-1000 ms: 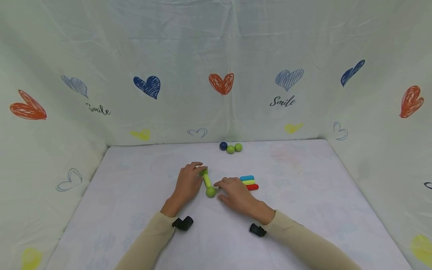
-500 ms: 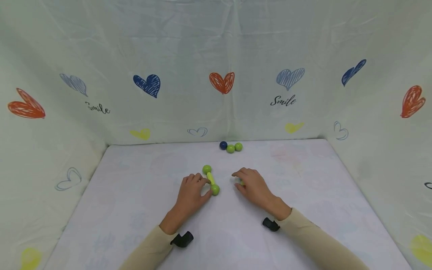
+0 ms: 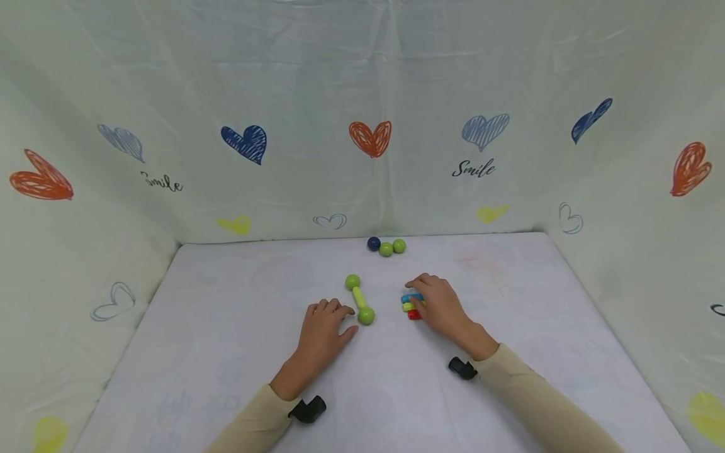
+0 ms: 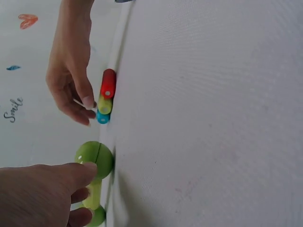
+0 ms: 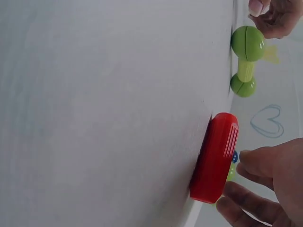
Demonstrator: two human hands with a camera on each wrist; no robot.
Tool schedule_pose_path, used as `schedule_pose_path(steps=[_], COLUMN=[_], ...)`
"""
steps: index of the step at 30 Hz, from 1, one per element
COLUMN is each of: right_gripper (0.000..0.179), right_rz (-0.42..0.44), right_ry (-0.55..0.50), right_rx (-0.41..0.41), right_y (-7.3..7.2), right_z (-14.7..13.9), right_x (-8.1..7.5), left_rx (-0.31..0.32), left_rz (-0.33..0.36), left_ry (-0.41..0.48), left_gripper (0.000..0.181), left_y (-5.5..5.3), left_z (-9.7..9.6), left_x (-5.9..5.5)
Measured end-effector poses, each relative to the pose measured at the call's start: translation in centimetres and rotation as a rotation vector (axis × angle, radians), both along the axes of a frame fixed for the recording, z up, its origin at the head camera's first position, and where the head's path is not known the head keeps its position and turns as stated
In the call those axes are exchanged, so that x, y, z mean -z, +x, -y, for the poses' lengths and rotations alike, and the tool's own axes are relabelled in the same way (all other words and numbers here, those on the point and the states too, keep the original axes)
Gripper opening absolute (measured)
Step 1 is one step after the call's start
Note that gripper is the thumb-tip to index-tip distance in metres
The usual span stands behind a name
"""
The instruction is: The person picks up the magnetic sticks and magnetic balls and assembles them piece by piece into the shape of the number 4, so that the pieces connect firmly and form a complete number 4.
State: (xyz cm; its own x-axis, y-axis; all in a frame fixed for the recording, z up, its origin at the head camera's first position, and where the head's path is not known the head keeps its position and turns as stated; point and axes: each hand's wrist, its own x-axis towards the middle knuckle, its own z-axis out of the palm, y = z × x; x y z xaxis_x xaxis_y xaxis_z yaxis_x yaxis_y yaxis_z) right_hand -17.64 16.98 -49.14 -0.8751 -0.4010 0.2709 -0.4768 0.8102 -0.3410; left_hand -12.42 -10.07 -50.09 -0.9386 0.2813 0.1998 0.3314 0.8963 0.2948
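In the head view, a green dumbbell-shaped piece [image 3: 359, 299] lies left of centre: two green balls joined by a yellow-green rod. My left hand [image 3: 321, 333] is beside its near ball, thumb and fingers apart, holding nothing. To the right, three short rods lie side by side: a blue rod [image 3: 411, 297], a yellow rod [image 3: 408, 307] and a red rod [image 3: 415, 315]. My right hand [image 3: 443, 309] hovers over them with loosely bent fingers, its thumb close to the yellow and blue ones, and covers their right ends. The right wrist view shows the red rod [image 5: 215, 158] near my fingertips.
At the table's back edge sit a dark blue ball [image 3: 374, 243] and two green balls [image 3: 386, 249]. A pale cloth printed with hearts hangs behind the white table [image 3: 238, 283] and along both sides. Each wrist carries a small black camera.
My left hand has drawn back toward me from the dumbbell piece's far ball, and the piece has shifted slightly right. My right hand has moved right, over the rods.
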Motion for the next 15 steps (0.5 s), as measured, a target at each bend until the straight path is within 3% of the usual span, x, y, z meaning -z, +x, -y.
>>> schedule_pose_path(steps=[8, 15], right_gripper=[0.019, 0.016], right_rz=[0.055, 0.124], right_ry=[0.047, 0.086], right_rx=[0.019, 0.011], right_y=[-0.2, -0.7], right_z=[-0.2, -0.3], right_x=[-0.2, -0.4], left_rx=[0.018, 0.027], left_rz=[-0.026, -0.028], left_ry=[-0.010, -0.034], left_gripper=[0.048, 0.041], left_y=[-0.1, -0.2], left_z=[-1.5, -2.6], left_x=[-0.3, -0.6])
